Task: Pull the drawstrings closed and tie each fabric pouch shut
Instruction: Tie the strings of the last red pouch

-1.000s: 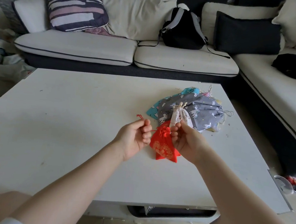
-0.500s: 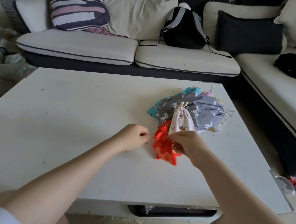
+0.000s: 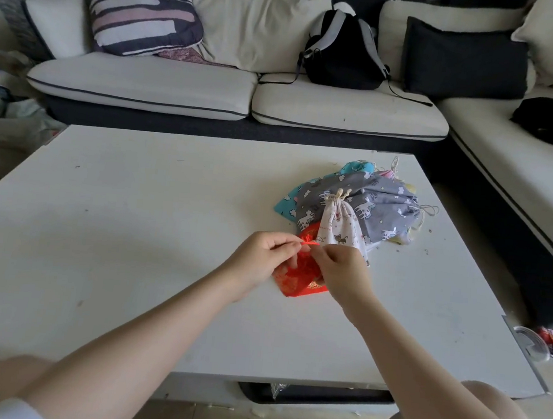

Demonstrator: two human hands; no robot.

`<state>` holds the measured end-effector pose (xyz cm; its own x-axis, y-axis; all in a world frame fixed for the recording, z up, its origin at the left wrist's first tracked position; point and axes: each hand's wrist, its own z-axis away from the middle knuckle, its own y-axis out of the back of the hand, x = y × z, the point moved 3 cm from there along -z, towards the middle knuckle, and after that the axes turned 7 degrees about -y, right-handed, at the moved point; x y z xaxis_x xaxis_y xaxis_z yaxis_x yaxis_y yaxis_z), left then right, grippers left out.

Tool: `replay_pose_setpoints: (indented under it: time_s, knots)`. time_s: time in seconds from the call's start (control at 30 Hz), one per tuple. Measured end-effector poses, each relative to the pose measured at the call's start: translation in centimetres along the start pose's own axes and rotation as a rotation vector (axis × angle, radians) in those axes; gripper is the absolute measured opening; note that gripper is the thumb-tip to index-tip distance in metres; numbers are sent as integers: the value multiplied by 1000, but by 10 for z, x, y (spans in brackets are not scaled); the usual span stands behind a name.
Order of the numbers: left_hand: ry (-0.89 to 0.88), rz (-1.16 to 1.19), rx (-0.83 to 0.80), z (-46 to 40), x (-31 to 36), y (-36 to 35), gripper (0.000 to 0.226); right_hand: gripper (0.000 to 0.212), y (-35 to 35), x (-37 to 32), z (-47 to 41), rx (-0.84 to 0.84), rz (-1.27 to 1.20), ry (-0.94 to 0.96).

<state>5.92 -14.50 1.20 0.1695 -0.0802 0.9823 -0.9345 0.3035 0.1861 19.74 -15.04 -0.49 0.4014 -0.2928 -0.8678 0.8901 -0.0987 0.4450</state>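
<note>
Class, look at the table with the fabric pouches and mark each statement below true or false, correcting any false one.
1. Both hands, left hand and right hand, pinch the thin red drawstring. True.
2. The shiny red fabric pouch sits on the sofa. False: it lies on the white table.
3. The small white printed pouch has its neck gathered shut. True.
4. The grey animal-print pouch lies under the table. False: it lies on it, in the pile.
</note>
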Motion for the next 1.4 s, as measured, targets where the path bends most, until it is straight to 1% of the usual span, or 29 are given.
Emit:
replay_pose_setpoints:
  time_s: [0.07, 0.17, 0.27, 0.37, 0.43, 0.5, 0.53, 0.6, 0.63, 0.7, 0.77, 0.8, 0.87, 0.9, 1.0, 1.07, 1.13, 1.2, 1.23, 1.27, 1.33, 1.4]
  knots:
    - [22, 31, 45, -2, -1, -1, 17, 46, 0, 0, 1, 47, -40, 16]
    - [52, 42, 83, -6, 1, -4, 16, 54, -1, -6, 3, 58, -153, 11]
    - [80, 35, 59, -9, 8, -7, 22, 48, 1, -12, 5, 56, -234, -18]
    - [118, 118, 3, -8, 13, -9, 26, 46, 4, -18, 5, 8, -329, -42]
    - [155, 140, -49, -6, 13, -10, 29, 53, 3, -21, 6, -25, -311, -45]
    - [175, 163, -69, -6, 10, -10, 25, 64, 0, -24, 8, -44, -249, -27]
    - [177, 186, -68, -7, 9, -9, 22, 65, -1, -25, 9, -44, -235, -12]
    - [178, 276, -61, -7, 8, -7, 16, 61, 1, -29, 11, -28, -254, 19]
    - [189, 350, -54, -7, 8, -6, 14, 55, 3, -31, 13, -12, -279, 34]
    - [225, 496, -44, -7, 9, -4, 17, 36, 9, -34, 14, -2, -337, 54]
    - [248, 563, -53, -6, 10, -2, 19, 17, 14, -37, 16, -30, -394, 94]
    - [260, 581, -54, -6, 11, -1, 20, 13, 15, -37, 17, -59, -428, 109]
    - [281, 602, -40, -6, 11, 1, 23, 22, 15, -36, 17, -105, -491, 123]
    - [282, 589, -25, -6, 12, 2, 25, 27, 15, -36, 17, -101, -497, 141]
    - [257, 488, 50, -10, 15, 1, 25, 38, 16, -35, 19, 32, -418, 250]
    - [230, 399, 85, -11, 17, -1, 23, 39, 16, -35, 21, 132, -327, 334]
    - [222, 325, 67, -10, 18, -3, 23, 32, 13, -38, 24, 214, -198, 421]
    - [223, 262, 35, -9, 20, -4, 25, 17, 12, -43, 26, 319, -41, 584]
    - [220, 230, 19, -9, 21, -4, 26, 14, 12, -44, 26, 366, 34, 670]
    - [218, 199, 2, -8, 22, -4, 27, 16, 12, -45, 25, 396, 104, 736]
    - [222, 146, -33, -7, 24, -4, 27, 16, 12, -44, 19, 375, 198, 802]
    - [233, 111, -63, -5, 25, -3, 24, 15, 14, -46, 12, 250, 214, 775]
